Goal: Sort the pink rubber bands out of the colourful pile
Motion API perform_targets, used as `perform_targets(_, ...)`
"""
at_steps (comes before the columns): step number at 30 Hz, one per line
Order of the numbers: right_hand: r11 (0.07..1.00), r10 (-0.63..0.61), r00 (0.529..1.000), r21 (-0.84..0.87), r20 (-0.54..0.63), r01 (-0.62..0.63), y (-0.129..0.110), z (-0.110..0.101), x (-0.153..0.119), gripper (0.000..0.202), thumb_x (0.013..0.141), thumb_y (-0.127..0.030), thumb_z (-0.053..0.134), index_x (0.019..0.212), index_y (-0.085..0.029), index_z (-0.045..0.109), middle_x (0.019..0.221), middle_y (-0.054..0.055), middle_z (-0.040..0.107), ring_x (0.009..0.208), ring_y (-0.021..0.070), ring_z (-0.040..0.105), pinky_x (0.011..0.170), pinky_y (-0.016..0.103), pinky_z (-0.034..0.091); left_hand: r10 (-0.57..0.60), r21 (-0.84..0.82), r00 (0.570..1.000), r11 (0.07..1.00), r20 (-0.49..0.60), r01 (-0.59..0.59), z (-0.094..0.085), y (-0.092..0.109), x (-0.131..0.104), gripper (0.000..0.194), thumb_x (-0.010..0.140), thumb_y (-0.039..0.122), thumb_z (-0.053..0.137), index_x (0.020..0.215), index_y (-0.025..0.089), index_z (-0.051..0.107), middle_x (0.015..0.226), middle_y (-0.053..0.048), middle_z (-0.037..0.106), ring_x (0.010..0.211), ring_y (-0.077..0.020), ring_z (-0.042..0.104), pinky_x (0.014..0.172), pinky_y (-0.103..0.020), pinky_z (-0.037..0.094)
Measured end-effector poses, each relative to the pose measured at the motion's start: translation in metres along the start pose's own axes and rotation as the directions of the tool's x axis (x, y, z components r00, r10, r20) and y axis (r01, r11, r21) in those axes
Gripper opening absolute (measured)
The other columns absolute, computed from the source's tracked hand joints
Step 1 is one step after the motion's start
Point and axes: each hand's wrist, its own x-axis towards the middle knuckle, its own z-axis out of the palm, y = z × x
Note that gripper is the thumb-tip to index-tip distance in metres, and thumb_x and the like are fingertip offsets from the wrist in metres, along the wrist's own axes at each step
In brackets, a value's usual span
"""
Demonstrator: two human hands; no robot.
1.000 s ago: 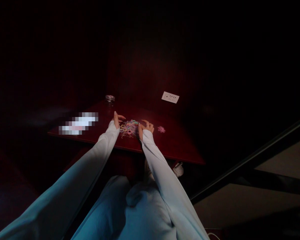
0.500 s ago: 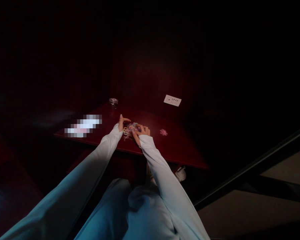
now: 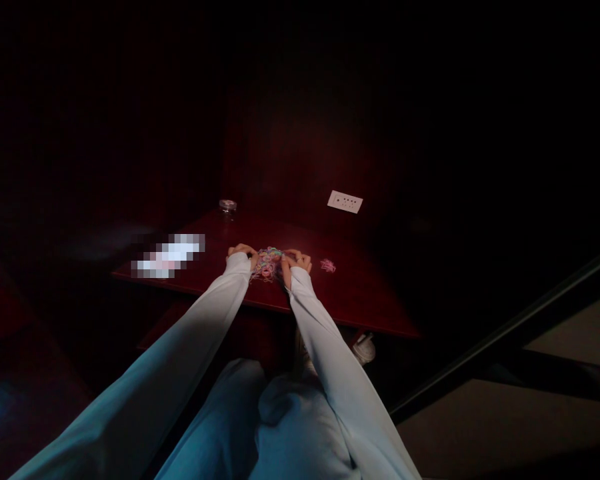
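Note:
A heap of thin, multicoloured elastic hair bands (image 3: 267, 261) lies on the dark red table (image 3: 360, 293), between my two hands. My left hand (image 3: 242, 251) rests at the heap's left edge, its fingers loosely bent and apart from the thumb. On the opposite side, my right hand (image 3: 299, 261) curves over the heap's right edge, thumb and fingers apart, with a ring on one finger. No band shows clearly gripped in either hand. A smaller bunch of pink bands (image 3: 328, 265) lies to the right of my right hand.
Toward the back left of the table stands a clear lidded jar (image 3: 227, 208). A bright, pixelated object (image 3: 170, 257) lies near the left edge. On the wall behind is a white socket plate (image 3: 345, 201). A dark bar (image 3: 505, 333) slants across the lower right.
My left hand has turned from spread fingers to a bent, palm-down pose at the heap's left side. My right hand has shifted slightly right, showing more of the heap.

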Motion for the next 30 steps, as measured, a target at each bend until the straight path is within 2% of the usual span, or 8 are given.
perform_targets(4,1.000,0.011,1.000,0.021,-0.024,-0.010,0.001,0.001,0.000,0.036,0.102,-0.035,0.044,0.094,-0.032,0.079,0.123,0.001,0.063,0.114,0.0236,0.040,0.102,0.039,0.031,-0.069,0.083,0.998,0.994,-0.012,0.070,0.000,0.005,-0.002,0.014,0.069,0.027,0.060,0.057,0.023,0.063,0.084,-0.007,0.070,0.099,-0.0307,0.062,0.091,-0.042,0.049)
perform_targets(11,0.999,0.038,0.999,0.033,-0.022,-0.037,0.003,0.002,0.002,0.039,0.103,-0.036,0.042,0.094,-0.032,0.079,0.122,0.000,0.063,0.115,0.0234,0.041,0.103,0.039,0.033,-0.023,0.112,0.992,0.994,0.122,0.010,-0.003,0.013,-0.003,0.015,0.070,0.033,0.062,0.061,0.023,0.069,0.077,-0.005,0.070,0.081,-0.0247,0.066,0.079,-0.033,0.052)
perform_targets(19,0.994,0.086,0.996,0.063,0.003,-0.086,0.006,0.001,0.004,0.042,0.103,-0.036,0.039,0.093,-0.034,0.080,0.122,0.000,0.062,0.114,0.0231,0.041,0.104,0.038,0.031,0.045,-0.001,0.973,0.999,0.227,-0.046,-0.001,-0.004,0.007,0.012,0.061,0.034,0.070,0.064,0.023,0.072,0.084,-0.004,0.072,0.080,-0.0230,0.066,0.079,-0.033,0.053)
perform_targets(24,0.984,0.146,0.989,0.107,-0.010,-0.144,0.004,0.001,0.006,0.046,0.105,-0.035,0.036,0.091,-0.033,0.080,0.122,-0.001,0.063,0.115,0.0218,0.041,0.105,0.036,0.030,0.102,-0.111,0.978,0.990,0.183,-0.082,-0.001,-0.011,0.010,0.023,0.064,0.044,0.071,0.063,0.021,0.068,0.083,-0.005,0.072,0.084,-0.0236,0.066,0.083,-0.035,0.053)
perform_targets(30,0.978,0.179,0.984,0.106,0.023,-0.180,-0.002,-0.004,0.004,0.043,0.104,-0.033,0.039,0.091,-0.032,0.081,0.123,-0.001,0.064,0.117,0.0218,0.041,0.106,0.036,0.029,0.035,-0.216,0.998,0.976,0.056,-0.022,-0.003,-0.008,0.008,0.035,0.073,0.053,0.067,0.063,0.020,0.066,0.086,-0.009,0.071,0.088,-0.0240,0.066,0.085,-0.034,0.053)
